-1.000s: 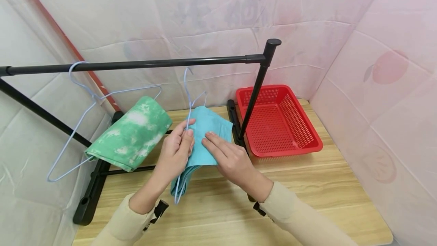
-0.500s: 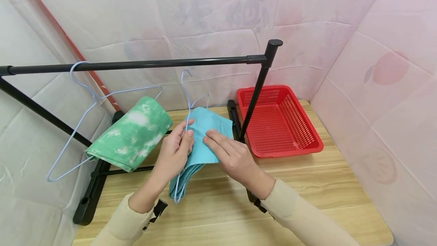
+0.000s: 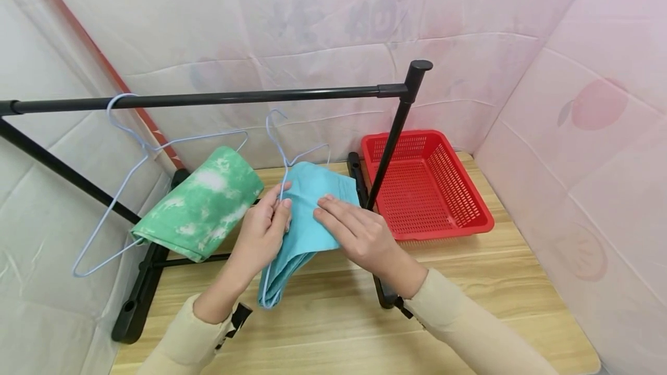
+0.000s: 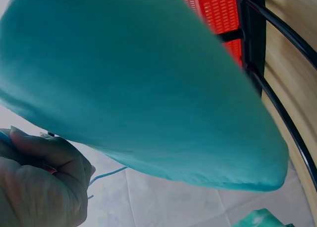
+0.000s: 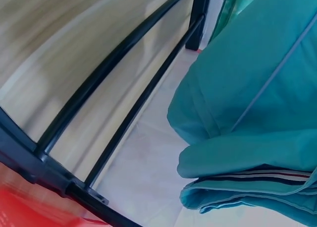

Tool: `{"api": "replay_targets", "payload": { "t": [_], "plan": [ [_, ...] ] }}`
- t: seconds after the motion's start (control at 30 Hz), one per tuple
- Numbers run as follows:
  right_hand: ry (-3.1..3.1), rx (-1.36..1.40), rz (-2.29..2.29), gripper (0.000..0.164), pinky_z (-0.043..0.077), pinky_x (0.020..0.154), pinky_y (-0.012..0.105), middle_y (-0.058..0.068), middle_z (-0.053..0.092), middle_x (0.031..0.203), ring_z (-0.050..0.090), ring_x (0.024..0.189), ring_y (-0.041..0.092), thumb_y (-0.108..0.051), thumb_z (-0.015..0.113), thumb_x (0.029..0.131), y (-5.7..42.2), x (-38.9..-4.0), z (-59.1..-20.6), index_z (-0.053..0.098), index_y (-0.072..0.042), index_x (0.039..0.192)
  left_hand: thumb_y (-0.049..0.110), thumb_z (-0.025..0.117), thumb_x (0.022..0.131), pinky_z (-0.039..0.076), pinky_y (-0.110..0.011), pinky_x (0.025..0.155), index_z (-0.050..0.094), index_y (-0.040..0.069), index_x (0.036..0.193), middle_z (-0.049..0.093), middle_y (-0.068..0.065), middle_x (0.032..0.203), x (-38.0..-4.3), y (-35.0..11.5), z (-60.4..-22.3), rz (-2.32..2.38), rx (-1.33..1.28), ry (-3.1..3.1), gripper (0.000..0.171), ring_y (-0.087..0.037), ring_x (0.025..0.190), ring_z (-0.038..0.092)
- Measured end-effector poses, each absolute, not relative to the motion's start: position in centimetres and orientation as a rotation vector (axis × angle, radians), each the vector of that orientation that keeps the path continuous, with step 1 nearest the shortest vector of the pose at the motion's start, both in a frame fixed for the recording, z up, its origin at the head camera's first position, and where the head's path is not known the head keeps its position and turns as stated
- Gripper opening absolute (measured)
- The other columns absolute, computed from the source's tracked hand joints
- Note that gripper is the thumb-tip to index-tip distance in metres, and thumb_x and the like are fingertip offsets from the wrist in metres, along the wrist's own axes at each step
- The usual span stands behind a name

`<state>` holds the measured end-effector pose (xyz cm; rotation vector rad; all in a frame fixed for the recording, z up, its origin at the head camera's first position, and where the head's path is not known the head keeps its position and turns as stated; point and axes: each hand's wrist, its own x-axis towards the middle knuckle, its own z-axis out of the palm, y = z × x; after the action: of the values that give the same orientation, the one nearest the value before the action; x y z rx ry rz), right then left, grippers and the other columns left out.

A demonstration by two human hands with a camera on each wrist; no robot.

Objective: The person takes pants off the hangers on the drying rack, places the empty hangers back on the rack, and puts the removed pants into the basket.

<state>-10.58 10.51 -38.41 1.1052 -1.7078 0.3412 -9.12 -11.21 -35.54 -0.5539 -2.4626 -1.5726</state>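
Note:
A folded turquoise cloth (image 3: 307,184) drapes over a light-blue wire hanger (image 3: 286,165), whose hook points up below the rack bar. My left hand (image 3: 262,230) pinches the hanger wire at the cloth's left edge. My right hand (image 3: 359,235) lies on top of the cloth with fingers straight and together. In the left wrist view the turquoise cloth (image 4: 138,88) fills most of the picture, beside the curled left hand (image 4: 44,182). The right wrist view shows the cloth's layered lower folds (image 5: 247,152), with a striped band between them.
A black rack bar (image 3: 250,98) spans above the hands. From it, at left, hangs another blue hanger (image 3: 145,149) bearing a green-and-white cloth (image 3: 203,204). A red plastic basket (image 3: 482,230) stands on the wooden table (image 3: 510,300) behind the rack's right post (image 3: 392,143).
The hanger has tilted, its hook swinging left and slightly down while its far arm shows further right. The left hand has shifted slightly left; the right hand slightly right, with the cloth.

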Motion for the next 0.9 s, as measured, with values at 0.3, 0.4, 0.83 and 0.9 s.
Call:
{"api": "replay_targets", "payload": {
  "t": [0.3,0.4,0.83,0.9],
  "plan": [
    [-1.699,1.095,0.39,0.021,0.059,0.082,0.039,0.016,0.072,0.115,0.072,0.103,0.026,-0.002,0.061,0.098,11.0,-11.0,-37.6,0.07,0.002,0.116,0.019,0.044,0.108,0.046,-0.026,0.057,0.051,-0.001,0.14,0.054,-0.003,0.069,-9.4,-11.7,-35.9,-1.561,-0.543,-2.474,0.038,-0.014,0.06,0.052],
    [-1.7,1.084,0.402,0.021,0.059,0.083,0.039,0.016,0.072,0.114,0.072,0.103,0.026,-0.001,0.061,0.097,11.1,-11.0,-37.3,0.071,0.002,0.115,0.019,0.044,0.108,0.046,-0.026,0.057,0.051,-0.001,0.139,0.054,-0.002,0.068,-9.5,-11.7,-36.0,-1.558,-0.547,-2.471,0.038,-0.014,0.06,0.052],
    [-1.663,0.995,0.46,0.018,0.06,0.08,0.038,0.015,0.073,0.112,0.073,0.098,0.026,-0.002,0.063,0.096,12.1,-11.4,-35.7,0.071,0.003,0.112,0.014,0.045,0.107,0.044,-0.025,0.052,0.054,-0.001,0.135,0.053,-0.001,0.067,-9.7,-12.1,-36.3,-1.524,-0.567,-2.452,0.033,-0.013,0.058,0.049],
    [-1.661,0.994,0.461,0.018,0.06,0.079,0.039,0.015,0.073,0.112,0.073,0.098,0.026,-0.002,0.063,0.096,12.1,-11.3,-35.4,0.071,0.003,0.111,0.014,0.045,0.107,0.043,-0.025,0.052,0.054,-0.002,0.135,0.053,-0.002,0.067,-9.7,-12.2,-36.2,-1.531,-0.569,-2.45,0.033,-0.013,0.057,0.049]
  ]
}}
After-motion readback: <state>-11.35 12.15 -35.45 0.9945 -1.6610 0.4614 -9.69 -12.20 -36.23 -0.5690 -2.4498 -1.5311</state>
